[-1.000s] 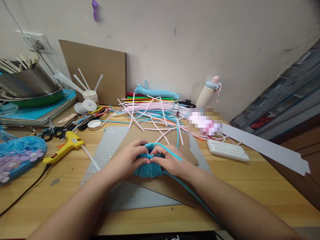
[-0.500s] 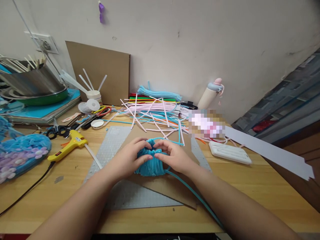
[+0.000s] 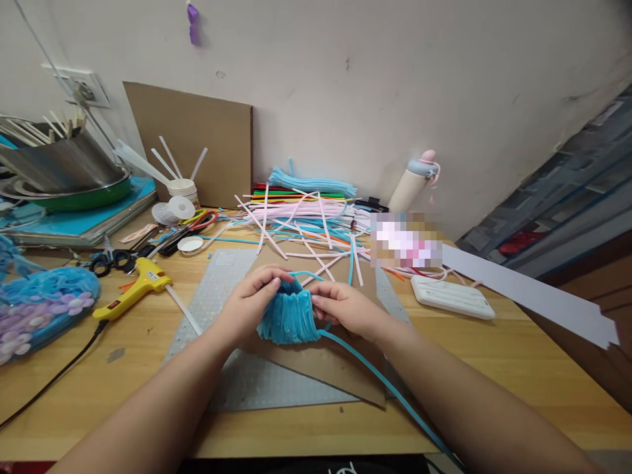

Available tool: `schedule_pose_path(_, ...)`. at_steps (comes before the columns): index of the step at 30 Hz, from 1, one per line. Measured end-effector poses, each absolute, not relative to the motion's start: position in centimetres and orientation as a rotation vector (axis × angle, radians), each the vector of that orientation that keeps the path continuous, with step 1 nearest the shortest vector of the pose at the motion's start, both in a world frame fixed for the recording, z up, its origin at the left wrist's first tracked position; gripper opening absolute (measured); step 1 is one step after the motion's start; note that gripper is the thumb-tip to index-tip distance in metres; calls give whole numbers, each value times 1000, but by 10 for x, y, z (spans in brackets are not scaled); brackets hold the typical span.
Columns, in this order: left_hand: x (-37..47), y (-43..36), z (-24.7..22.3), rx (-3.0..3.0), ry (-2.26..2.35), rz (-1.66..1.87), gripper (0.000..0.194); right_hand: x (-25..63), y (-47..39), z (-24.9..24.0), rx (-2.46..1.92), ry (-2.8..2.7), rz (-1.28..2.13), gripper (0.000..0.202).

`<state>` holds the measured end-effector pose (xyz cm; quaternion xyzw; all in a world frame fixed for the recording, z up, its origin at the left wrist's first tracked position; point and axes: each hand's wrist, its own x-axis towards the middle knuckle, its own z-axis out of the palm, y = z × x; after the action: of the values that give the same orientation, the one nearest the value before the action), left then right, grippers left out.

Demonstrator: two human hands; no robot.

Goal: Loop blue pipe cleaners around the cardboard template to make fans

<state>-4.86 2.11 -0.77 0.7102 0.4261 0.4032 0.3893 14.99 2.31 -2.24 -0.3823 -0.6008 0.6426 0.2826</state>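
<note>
A blue bundle of fuzzy pipe cleaners (image 3: 289, 320), lined up side by side in a curved band, is held above a piece of brown cardboard (image 3: 345, 375). My left hand (image 3: 251, 299) grips its upper left edge, thumb on top. At the upper right edge, my right hand (image 3: 340, 303) pinches the band between thumb and fingers. A long blue strand (image 3: 380, 375) trails from the band's right side toward the front edge of the table, passing under my right forearm. Another blue strand arches over the top between both hands. The fingertips behind the band are partly hidden.
Beneath the cardboard lies a grey cutting mat (image 3: 237, 385). A yellow glue gun (image 3: 131, 293), black scissors (image 3: 111, 257) and a blue flowered piece (image 3: 54, 303) are at left. Pink strips (image 3: 323, 220) pile up behind, with a bottle (image 3: 412, 181) and white power strip (image 3: 451, 297) at right.
My hands have moved apart at the band's top. My right thumb and fingers now pinch its right edge, and more of the band's front shows. The camera view has shifted slightly.
</note>
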Motion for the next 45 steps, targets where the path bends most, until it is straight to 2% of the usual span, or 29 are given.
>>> schedule_pose_path(5, -48, 19, -8, 1920, 1097, 949, 24, 145, 22, -26, -1035, -1479, 1803, 28)
schedule_pose_path(9, -44, 13, -5, 2308, 1215, 843, 20, 140, 18, -26, -1131, -1475, 1687, 30)
schedule_pose_path(12, -42, 10, -4, 2480, 1271, 803, 18, 138, 16, -24, -1179, -1521, 1599, 29)
schedule_pose_path(18, -44, 11, -5, 2484, 1309, 827, 14, 139, 15, -18, -1027, -1564, 1713, 17)
schedule_pose_path(25, -46, 11, -4, 2423, 1294, 783, 15, 143, 13, -12, -1198, -1820, 1163, 9)
schedule_pose_path(32, -48, 15, -3, 2316, 1306, 788, 14, 146, 15, -15, -1242, -1879, 1033, 10)
schedule_pose_path(38, -52, 17, 0, 2015, 1221, 875, 13, 148, 16, -13, -1080, -1846, 1172, 16)
schedule_pose_path(41, -58, 19, 6, 1798, 1241, 1077, 15, 157, 15, 1, -1014, -1777, 940, 22)
schedule_pose_path(45, -65, 26, 6, 1398, 1371, 1284, 22, 180, 22, 22, -994, -1584, 592, 20)
